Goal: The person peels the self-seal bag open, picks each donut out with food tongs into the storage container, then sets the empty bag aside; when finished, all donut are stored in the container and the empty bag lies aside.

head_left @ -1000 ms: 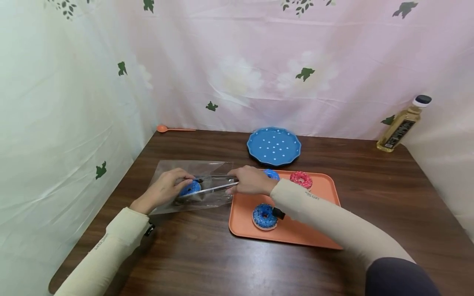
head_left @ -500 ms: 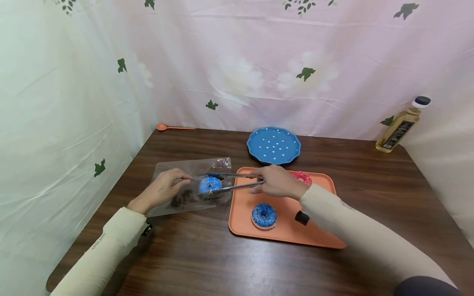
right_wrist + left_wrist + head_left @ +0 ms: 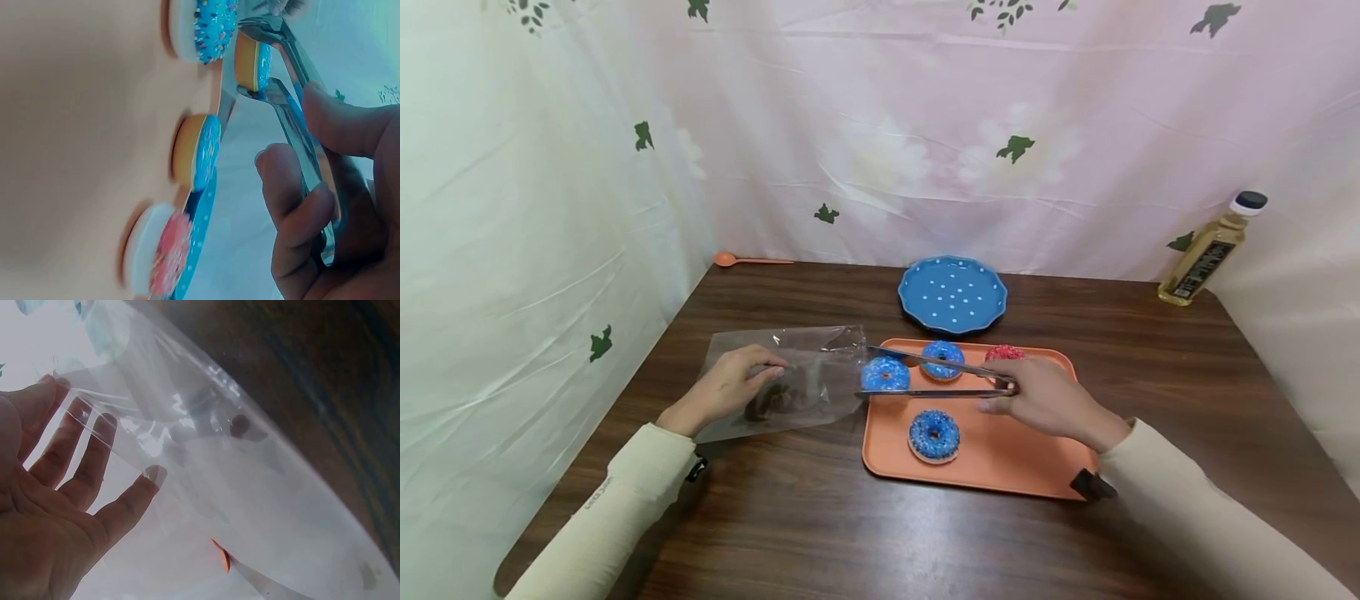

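My left hand (image 3: 728,385) pinches the upper layer of a clear plastic bag (image 3: 820,343) on the table's left side, thumb against index finger. In the left wrist view, the other fingers (image 3: 94,464) spread beneath the film. My right hand (image 3: 1047,398) grips metal tongs (image 3: 943,393) over the tray. Between their tips is a blue-iced donut (image 3: 886,377), right at the bag's mouth and over the left edge of the orange tray (image 3: 1000,467). The right wrist view shows the tong tips on either side of this donut (image 3: 247,61).
On the tray lie a blue donut (image 3: 942,360) at the back, a sprinkled blue donut (image 3: 934,436) in front and a pink donut (image 3: 1003,353) partly behind my right hand. Behind stand a blue dotted plate (image 3: 952,293) and an oil bottle (image 3: 1202,258); an orange spoon (image 3: 752,260) lies back left.
My right hand has drawn the tongs and the blue donut rightward, from within the bag to its mouth over the tray edge. The left hand has stayed nearly in place, pinching the bag.
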Action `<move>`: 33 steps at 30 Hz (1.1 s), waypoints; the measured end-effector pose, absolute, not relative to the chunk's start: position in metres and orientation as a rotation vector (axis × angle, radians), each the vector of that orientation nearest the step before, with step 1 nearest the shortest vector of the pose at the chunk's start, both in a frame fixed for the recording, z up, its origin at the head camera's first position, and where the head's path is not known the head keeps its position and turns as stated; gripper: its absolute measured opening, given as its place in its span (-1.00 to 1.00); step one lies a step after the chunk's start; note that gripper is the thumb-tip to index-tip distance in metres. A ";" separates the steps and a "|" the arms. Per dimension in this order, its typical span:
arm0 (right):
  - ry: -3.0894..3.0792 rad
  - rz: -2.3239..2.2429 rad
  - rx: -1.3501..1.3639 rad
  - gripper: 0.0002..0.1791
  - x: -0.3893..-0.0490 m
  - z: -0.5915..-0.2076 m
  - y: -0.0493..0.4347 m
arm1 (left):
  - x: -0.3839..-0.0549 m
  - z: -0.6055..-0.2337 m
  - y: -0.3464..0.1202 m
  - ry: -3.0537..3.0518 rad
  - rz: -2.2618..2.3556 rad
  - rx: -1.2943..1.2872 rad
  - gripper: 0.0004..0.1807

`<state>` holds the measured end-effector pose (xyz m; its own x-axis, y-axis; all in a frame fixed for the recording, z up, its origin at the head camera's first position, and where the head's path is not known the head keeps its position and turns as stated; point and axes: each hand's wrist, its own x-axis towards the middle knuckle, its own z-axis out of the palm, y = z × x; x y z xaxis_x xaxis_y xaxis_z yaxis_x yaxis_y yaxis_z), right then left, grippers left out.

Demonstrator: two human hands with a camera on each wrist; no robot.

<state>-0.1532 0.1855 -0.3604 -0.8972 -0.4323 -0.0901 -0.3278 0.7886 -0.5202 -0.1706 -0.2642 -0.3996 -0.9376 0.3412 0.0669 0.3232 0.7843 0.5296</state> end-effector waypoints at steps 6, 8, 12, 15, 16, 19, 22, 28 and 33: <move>2.796 -0.722 -0.470 -0.45 -0.135 -0.358 0.209 | -0.171 -0.401 -0.265 2.928 0.860 0.553 -0.76; 2.815 -0.695 -0.447 -0.50 -0.130 -0.357 0.216 | -0.172 -0.401 -0.265 2.926 0.868 0.555 -0.76; 2.834 -0.657 -0.390 -0.57 -0.119 -0.356 0.230 | -0.172 -0.402 -0.265 2.924 0.867 0.555 -0.75; 2.841 -0.642 -0.339 -0.50 -0.111 -0.356 0.243 | -0.173 -0.403 -0.264 2.925 0.859 0.556 -0.73; 2.844 -0.640 -0.323 -0.46 -0.109 -0.357 0.247 | -0.173 -0.403 -0.264 2.927 0.858 0.556 -0.73; 2.864 -0.621 -0.290 -0.36 -0.102 -0.358 0.261 | -0.173 -0.404 -0.265 2.927 0.861 0.558 -0.73; 2.887 -0.594 -0.282 -0.32 -0.094 -0.360 0.276 | -0.173 -0.404 -0.265 2.924 0.861 0.559 -0.73; 2.917 -0.529 -0.290 -0.29 -0.082 -0.364 0.299 | -0.173 -0.404 -0.265 2.920 0.863 0.560 -0.73; 2.878 -0.508 -0.276 -0.29 -0.076 -0.370 0.310 | -0.171 -0.404 -0.265 2.911 0.871 0.547 -0.73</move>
<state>-0.0762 0.3105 -0.3699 -0.9614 -0.2176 -0.1681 -0.1469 0.9232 -0.3551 -0.1714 -0.2646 -0.4036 -0.9358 0.3491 0.0490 0.3187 0.7782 0.5411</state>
